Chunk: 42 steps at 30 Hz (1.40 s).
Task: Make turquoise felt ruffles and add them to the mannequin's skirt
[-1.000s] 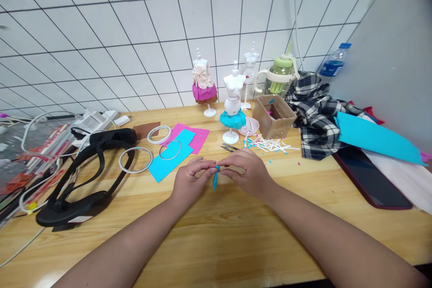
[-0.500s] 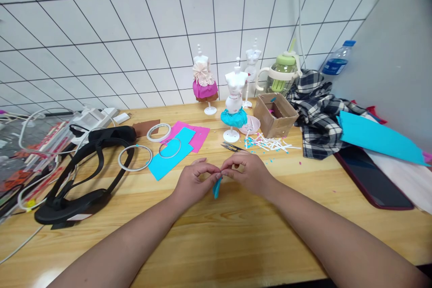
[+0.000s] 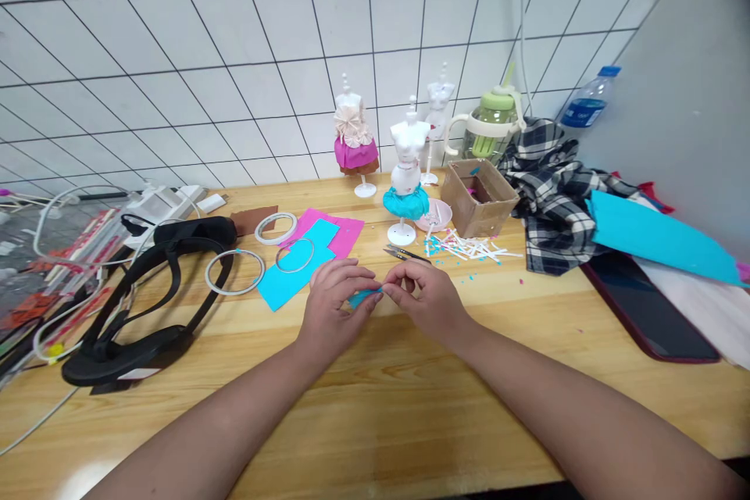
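Between the fingers of my left hand (image 3: 333, 305) lies a small folded piece of blue crepe paper (image 3: 363, 297). Its right end is pinched by the fingertips of my right hand (image 3: 430, 303). Both hands are closed and almost touch, just above the tabletop. Behind them stands a white mini dress form (image 3: 408, 139) with a gathered blue skirt (image 3: 406, 203). Near my right hand lie dark scissors (image 3: 404, 253), partly hidden by that hand. A flat blue sheet (image 3: 319, 246) lies beyond my left hand, over a pink sheet (image 3: 350, 234).
Tape rings (image 3: 275, 228) and a black headset strap (image 3: 169, 289) lie left. At the back are a dressed form (image 3: 355, 133), a cardboard box (image 3: 483, 211) and a green-lidded cup (image 3: 495, 121). White paper scraps (image 3: 469, 247), plaid cloth (image 3: 551, 211) and a phone (image 3: 650, 308) lie right.
The blue paper has swung from hanging down to lying sideways towards my left palm. My left hand has turned and its fingers now lie over the paper; my right hand has barely moved.
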Tool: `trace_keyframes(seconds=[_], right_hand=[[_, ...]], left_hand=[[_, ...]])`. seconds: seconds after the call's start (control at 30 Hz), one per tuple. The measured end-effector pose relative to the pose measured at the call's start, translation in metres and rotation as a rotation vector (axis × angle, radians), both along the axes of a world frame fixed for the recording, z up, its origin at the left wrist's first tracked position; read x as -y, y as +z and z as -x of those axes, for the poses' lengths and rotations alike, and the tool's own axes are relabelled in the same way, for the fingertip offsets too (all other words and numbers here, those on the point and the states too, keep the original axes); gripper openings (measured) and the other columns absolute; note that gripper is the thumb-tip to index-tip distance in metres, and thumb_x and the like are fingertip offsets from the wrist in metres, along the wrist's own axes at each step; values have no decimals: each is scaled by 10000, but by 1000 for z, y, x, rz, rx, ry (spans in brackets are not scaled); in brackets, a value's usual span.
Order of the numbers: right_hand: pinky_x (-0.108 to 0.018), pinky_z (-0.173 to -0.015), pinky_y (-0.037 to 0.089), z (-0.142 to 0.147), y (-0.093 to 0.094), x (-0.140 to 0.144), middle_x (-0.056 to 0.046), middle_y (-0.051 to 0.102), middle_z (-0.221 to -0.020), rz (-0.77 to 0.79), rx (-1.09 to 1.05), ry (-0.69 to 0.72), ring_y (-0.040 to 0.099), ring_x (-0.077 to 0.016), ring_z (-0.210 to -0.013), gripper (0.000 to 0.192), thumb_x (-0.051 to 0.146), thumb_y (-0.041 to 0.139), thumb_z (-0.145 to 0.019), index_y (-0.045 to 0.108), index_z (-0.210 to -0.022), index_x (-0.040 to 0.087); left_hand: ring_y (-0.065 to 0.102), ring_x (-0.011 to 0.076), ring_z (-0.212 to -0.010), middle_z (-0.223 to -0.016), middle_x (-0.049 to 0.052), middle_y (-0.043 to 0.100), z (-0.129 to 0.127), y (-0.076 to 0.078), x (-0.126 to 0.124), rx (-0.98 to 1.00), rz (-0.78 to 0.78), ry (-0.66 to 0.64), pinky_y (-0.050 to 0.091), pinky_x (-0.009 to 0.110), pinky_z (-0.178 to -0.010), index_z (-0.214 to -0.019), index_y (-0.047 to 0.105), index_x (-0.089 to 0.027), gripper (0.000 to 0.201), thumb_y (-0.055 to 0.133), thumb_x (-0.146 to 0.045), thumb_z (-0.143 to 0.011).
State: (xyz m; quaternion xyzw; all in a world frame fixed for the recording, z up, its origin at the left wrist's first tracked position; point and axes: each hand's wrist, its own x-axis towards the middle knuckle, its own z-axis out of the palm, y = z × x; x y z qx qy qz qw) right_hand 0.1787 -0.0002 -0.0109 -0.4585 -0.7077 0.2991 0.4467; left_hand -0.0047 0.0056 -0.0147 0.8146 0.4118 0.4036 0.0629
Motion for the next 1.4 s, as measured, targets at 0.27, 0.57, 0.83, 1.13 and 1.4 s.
trace_keyframes(seconds=[0.27, 0.57, 0.83, 1.13, 1.4], right_hand=[[-256, -656, 426, -5, -2, -2, 0, 686, -819, -43, 58, 63, 573, -141, -731, 88, 232, 674, -793, 664, -876, 203], [-305, -772, 408, -13, -7, -3, 1, 731, -945, -397, 311, 97, 628, -165, -859, 137, 283, 573, -915, 677, -996, 246], [-279, -694, 422, -10, -7, -4, 11, 696, -771, -170, 234, 30, 607, -149, -737, 75, 252, 628, -857, 685, -826, 214], [-244, -613, 419, -4, -6, -5, 21, 679, -721, 39, 113, -43, 591, -134, -665, 27, 205, 672, -797, 698, -792, 213], [-237, -635, 416, -1, -9, -2, 35, 699, -743, 23, 176, -49, 599, -117, -670, 38, 209, 664, -807, 697, -791, 221]], left_hand=[[610, 224, -1042, -900, 14, 743, 1, 0, 0, 17, 135, -25, 435, 417, -954, -833, 674, -235, 31, 654, -256, -820], [652, 220, -942, -847, 8, 736, 2, 1, -1, -38, 170, -8, 350, 494, -1028, -819, 693, -245, 58, 650, -281, -803], [621, 194, -900, -815, 0, 712, 3, 2, -2, -138, 67, 5, 320, 468, -1037, -848, 694, -258, 66, 630, -246, -833], [373, 319, -1331, -1300, 50, 593, 5, -2, -3, -305, -96, 109, 204, 550, -1073, -1114, 656, -326, 291, 651, -358, -825], [444, 304, -1292, -1229, 11, 652, -1, 3, 4, -320, -102, 124, 157, 553, -1074, -972, 712, -358, 150, 638, -347, -841]])
